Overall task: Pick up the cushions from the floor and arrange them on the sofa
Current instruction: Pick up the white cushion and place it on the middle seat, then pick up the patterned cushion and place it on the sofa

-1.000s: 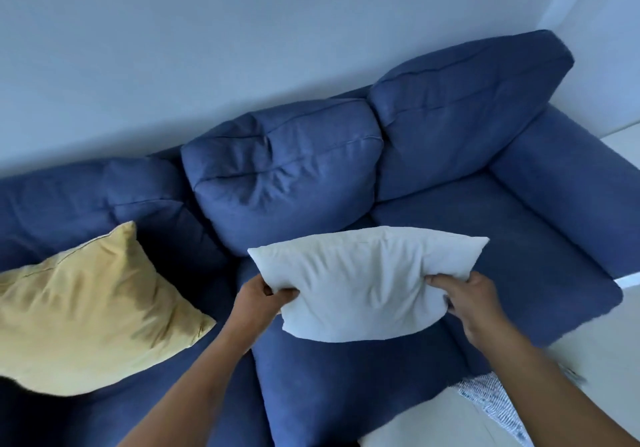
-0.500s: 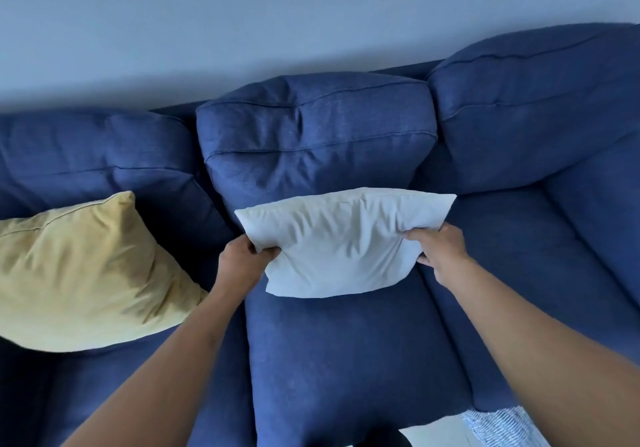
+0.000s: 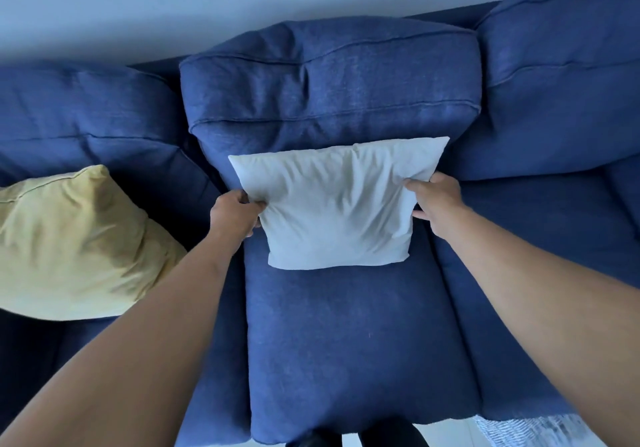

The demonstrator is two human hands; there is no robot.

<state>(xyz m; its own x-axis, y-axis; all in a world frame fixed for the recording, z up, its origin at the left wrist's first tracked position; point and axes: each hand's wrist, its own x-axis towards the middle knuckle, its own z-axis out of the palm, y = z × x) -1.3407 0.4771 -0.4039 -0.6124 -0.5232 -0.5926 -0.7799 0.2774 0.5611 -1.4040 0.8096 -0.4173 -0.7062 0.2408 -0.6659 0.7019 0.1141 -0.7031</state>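
- Clearly, from the head view, the white cushion (image 3: 337, 207) is soft and light: its cover wrinkles and bunches where it is pinched, and it sags a little between the two grips, so I judge it will not slip or break.
- Left hand (image 3: 235, 216) is clenched on the cushion's left edge; right hand (image 3: 438, 201) pinches its upper right edge (fingers (image 3: 417, 183) dug into the fabric).
- It stands against the middle back cushion (image 3: 329, 90) of the blue sofa (image 3: 346, 342), its lower edge on or just above the middle seat; I cannot tell which.
- Side edges, as now, look the best holds; a single corner would likely let it droop.
- Count: two loose cushions, one white and one yellow cushion (image 3: 76, 246) leaning at the left; three back cushions; two hands.
- No floor cushions show here.
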